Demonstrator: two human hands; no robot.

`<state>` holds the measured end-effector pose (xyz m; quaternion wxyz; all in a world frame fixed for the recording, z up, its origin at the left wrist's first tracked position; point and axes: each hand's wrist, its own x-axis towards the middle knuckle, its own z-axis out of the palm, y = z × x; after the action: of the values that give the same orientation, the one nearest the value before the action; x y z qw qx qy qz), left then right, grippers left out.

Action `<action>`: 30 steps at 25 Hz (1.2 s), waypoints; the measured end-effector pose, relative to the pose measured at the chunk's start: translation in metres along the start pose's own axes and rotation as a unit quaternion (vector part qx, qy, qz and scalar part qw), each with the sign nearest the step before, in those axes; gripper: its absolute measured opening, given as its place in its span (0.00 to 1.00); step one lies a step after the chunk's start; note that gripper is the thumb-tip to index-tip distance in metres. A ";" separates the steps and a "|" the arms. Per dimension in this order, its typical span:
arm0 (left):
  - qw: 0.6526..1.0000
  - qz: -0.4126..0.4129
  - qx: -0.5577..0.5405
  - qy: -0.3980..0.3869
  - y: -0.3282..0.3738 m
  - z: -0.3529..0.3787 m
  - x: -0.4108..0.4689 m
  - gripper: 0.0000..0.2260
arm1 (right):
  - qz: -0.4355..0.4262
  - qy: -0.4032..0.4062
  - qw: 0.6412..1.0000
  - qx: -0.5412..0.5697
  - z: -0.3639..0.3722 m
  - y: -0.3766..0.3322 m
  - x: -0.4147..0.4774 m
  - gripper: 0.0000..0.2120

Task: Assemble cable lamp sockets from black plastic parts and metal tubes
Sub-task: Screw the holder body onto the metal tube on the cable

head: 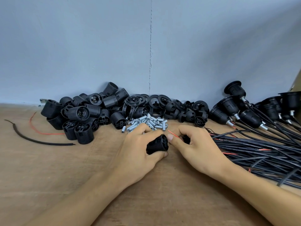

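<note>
Landmark: heap of metal tubes [146, 122], mid-desk [65, 176], near the grey wall [81, 46].

- Left of the tubes: pile of threaded black socket shells [78, 115], some upright, some on their sides.
- Behind and just right of the tubes: black rings and caps [162, 103], heaped against the wall.
- Further right of the tubes: finished sockets [236, 110], each with a metal tube at its end. Their black cables [260, 149] fan out towards the desk's right edge.
- Far left of the tubes: a loose dark cable [32, 139] and a loose red strand [37, 128], lying flat.

Hands, just in front of the tubes:
- Left hand [140, 152]: fingers and thumb curled round one socket shell [158, 144], held on its side, end facing right.
- Right hand [195, 149]: thumb and forefinger pinch a thin red wire [173, 134] just beside the shell's end. A black part [186, 139] sits under the curled fingers, mostly hidden.
</note>
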<state>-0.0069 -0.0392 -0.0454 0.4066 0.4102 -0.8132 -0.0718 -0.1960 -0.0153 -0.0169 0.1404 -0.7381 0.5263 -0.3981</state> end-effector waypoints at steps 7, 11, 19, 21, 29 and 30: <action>0.999 0.010 -0.036 -0.018 0.002 -0.003 -0.001 0.20 | 0.014 -0.032 0.999 0.031 0.002 -0.001 0.001 0.21; 0.999 0.019 -0.037 -0.020 0.001 -0.002 -0.001 0.21 | 0.019 -0.041 0.998 0.054 0.002 0.001 0.001 0.20; 0.999 0.022 -0.028 -0.016 0.002 0.001 -0.002 0.18 | 0.021 -0.043 0.996 0.072 0.003 -0.002 -0.003 0.23; 0.999 0.026 -0.039 -0.017 0.003 0.000 -0.002 0.17 | 0.024 -0.040 0.997 0.068 0.003 -0.002 -0.003 0.22; 0.998 -0.023 -0.063 -0.011 0.005 -0.001 0.000 0.17 | 0.021 -0.018 0.998 0.062 0.003 0.000 0.000 0.18; 0.997 -0.034 -0.062 -0.007 0.005 -0.002 0.001 0.17 | 0.019 -0.012 0.998 0.064 0.002 0.000 0.000 0.14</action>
<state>-0.0092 -0.0365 -0.0413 0.4227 0.4114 -0.7956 -0.1384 -0.1940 -0.0160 -0.0181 0.2013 -0.7222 0.5124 -0.4188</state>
